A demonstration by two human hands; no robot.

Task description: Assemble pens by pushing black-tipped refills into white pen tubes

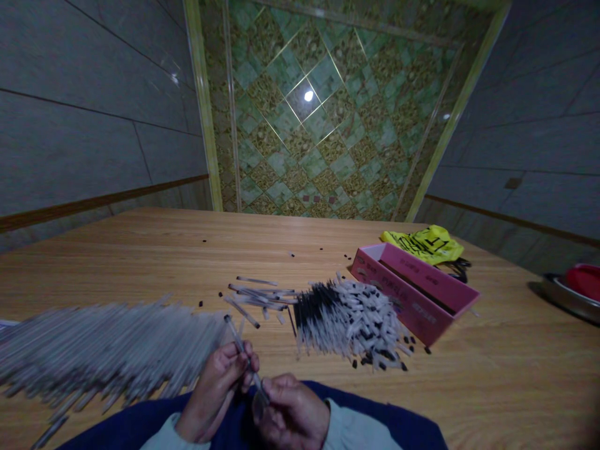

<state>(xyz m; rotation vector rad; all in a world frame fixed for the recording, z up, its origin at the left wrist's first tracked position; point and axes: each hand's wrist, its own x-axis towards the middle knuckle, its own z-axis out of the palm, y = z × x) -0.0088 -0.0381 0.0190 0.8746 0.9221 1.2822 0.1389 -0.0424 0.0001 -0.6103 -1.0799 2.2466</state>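
Observation:
A slim pen (pixel 240 342) with a clear barrel and a dark tip slants between my two hands, just past the near table edge. My left hand (pixel 220 381) pinches it around the middle. At its lower end, the fingers of my right hand (pixel 293 406) are closed on it. On the left lies a wide heap of clear pen barrels (pixel 117 347). Ahead of my hands are a few loose pens (pixel 260 295). To the right is a pile of dark-ended refills (pixel 319 312), with a mound of clear and black caps (pixel 372 319) against it.
A pink open box (pixel 412 294) stands behind the caps, with a yellow bag (pixel 429 244) beyond it. At the far right is a metal pan with a red thing (pixel 584 284) in it. Small black bits (pixel 200 304) dot the wooden table (pixel 164 256).

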